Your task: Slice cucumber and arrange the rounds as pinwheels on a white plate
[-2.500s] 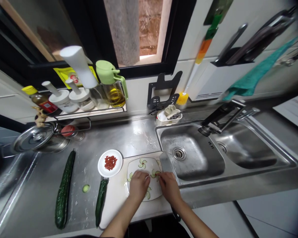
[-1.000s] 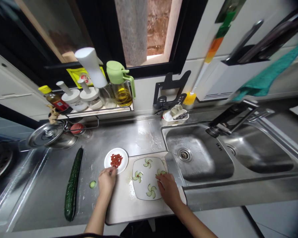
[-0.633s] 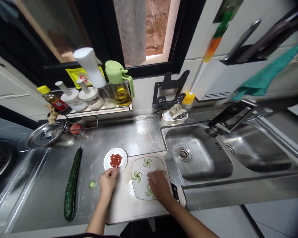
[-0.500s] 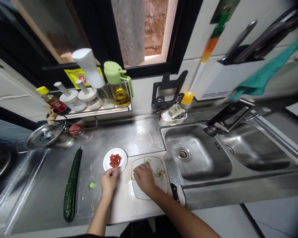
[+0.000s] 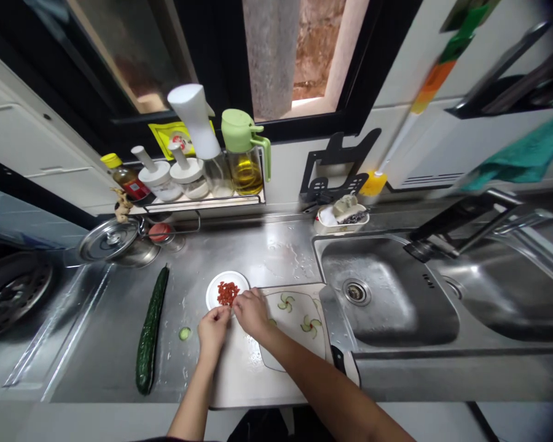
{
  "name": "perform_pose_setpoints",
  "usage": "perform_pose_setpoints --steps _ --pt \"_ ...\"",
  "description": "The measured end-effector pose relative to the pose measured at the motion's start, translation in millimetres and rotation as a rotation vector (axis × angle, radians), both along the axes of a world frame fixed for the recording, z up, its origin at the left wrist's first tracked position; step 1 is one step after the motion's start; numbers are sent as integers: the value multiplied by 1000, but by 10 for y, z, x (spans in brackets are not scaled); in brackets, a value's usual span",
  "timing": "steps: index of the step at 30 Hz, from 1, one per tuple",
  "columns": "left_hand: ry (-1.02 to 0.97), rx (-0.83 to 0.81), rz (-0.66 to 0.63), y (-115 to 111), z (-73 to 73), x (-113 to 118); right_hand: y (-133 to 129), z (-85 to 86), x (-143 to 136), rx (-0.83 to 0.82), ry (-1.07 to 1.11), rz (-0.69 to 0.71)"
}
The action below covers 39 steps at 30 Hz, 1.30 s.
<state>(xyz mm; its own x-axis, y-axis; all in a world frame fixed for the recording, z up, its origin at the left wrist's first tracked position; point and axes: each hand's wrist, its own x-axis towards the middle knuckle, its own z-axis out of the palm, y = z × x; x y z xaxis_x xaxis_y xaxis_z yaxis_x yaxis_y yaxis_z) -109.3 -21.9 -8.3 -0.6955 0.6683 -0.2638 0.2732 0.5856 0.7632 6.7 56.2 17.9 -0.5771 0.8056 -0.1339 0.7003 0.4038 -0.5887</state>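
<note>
A small round white plate [image 5: 211,288] holds a heap of goji berries [image 5: 227,293]. At its near edge my left hand [image 5: 212,331] is closed in a pinch, apparently with a goji berry at the fingertips. My right hand [image 5: 252,314], fingers curled together, meets it from the right; what it holds, if anything, is hidden. Beneath my right wrist lies a squarish white plate [image 5: 295,350] with thin cucumber slices in pinwheels. One cucumber pinwheel [image 5: 310,326] has a red centre; another pinwheel [image 5: 286,302] lies farther back. My right hand and forearm cover the plate's left part.
The square plate rests on a pale cutting board [image 5: 239,387], with a black knife handle [image 5: 338,358] at its right. A whole cucumber [image 5: 151,334] and a cucumber end [image 5: 185,333] lie left. A steel sink [image 5: 396,294] is right; a condiment shelf [image 5: 203,202] stands behind.
My right hand has moved left off the square plate to my left fingertips, uncovering a pinwheel. The camera view has shifted, moving the scene rightward in the picture.
</note>
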Motion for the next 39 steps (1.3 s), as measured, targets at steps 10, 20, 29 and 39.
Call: perform_pose_setpoints --steps 10,20,29,39 --pt "-23 47 39 -130 88 -86 123 81 35 67 -25 89" --pt "-38 157 -421 -285 167 764 -102 76 1112 88 55 -121" --pt "58 236 -805 -369 -32 1258 -702 -134 1787 -29 100 -190" --pt "126 240 -844 -366 -77 1296 -865 -155 1779 -67 119 -140"
